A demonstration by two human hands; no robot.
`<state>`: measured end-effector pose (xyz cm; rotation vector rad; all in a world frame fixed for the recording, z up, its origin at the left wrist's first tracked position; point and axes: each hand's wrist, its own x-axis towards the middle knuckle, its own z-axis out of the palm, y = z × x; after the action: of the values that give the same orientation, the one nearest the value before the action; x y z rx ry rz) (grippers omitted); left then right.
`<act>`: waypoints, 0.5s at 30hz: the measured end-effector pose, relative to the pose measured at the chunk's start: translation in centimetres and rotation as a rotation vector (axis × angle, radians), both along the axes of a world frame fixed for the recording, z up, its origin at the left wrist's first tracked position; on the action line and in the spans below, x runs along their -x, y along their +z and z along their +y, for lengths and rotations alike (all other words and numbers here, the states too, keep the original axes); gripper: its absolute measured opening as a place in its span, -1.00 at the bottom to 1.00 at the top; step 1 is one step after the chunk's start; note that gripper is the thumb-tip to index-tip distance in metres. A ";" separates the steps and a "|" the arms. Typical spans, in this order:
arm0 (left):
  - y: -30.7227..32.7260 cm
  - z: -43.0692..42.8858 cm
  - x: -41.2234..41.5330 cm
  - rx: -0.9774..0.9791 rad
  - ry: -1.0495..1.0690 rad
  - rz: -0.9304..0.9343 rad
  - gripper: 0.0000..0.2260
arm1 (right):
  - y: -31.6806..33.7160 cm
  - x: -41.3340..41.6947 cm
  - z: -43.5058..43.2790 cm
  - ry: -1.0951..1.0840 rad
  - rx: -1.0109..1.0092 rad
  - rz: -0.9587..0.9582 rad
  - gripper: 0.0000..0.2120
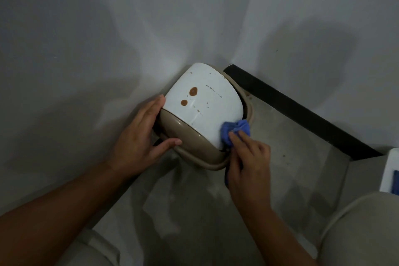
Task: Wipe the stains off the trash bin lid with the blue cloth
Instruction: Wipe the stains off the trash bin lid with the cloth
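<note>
A white trash bin lid (207, 101) sits on a beige bin (190, 142) pushed into the corner of two walls. Two round brown stains (193, 91) and several small brown specks mark the lid. My left hand (138, 134) grips the bin's left side, fingers along the lid's edge and thumb on the beige front. My right hand (248, 162) holds a bunched blue cloth (235, 129) pressed on the lid's lower right corner, apart from the two big stains.
Grey walls meet behind the bin. A black skirting strip (302, 110) runs along the right wall above the grey floor (291, 168). A white object with a blue patch (391, 173) stands at the right edge. My knees show at the bottom.
</note>
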<state>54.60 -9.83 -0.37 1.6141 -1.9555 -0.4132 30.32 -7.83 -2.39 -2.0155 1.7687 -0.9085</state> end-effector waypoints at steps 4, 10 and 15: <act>-0.1 0.1 0.4 0.015 0.001 0.017 -0.18 | 1.0 -0.4 -4.5 -0.155 -0.022 -0.047 -0.67; -0.4 -0.4 0.6 0.010 0.014 0.001 -0.17 | 4.0 -2.9 -4.9 0.110 0.080 0.014 -0.64; 0.0 -1.0 -0.2 0.091 -0.055 -0.143 -0.22 | 4.1 -1.7 -2.6 0.191 0.031 0.148 -0.65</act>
<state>54.84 -10.81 -0.41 1.5729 -2.0972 -0.2323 32.01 -10.46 1.68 -2.2780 1.6061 -0.7503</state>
